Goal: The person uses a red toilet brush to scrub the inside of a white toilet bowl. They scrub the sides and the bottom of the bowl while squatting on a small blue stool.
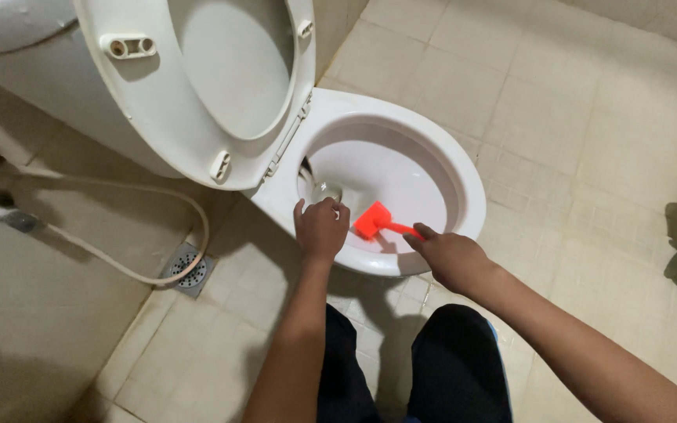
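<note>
Right hand (452,254) grips the red brush (378,222), head inside toilet bowl (464,196) near its 7 o'clock wall. Left hand (320,229) curled on rim at 9 o'clock. Best: short firm strokes, head flat, left hand bracing.

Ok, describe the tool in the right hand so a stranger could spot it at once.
Start at the white toilet bowl with its seat raised. Inside the bowl, near the front rim, the right hand holds a short handle ending in a flat, blocky head: the red-orange brush. It is the only brightly coloured thing against the white porcelain.
</note>
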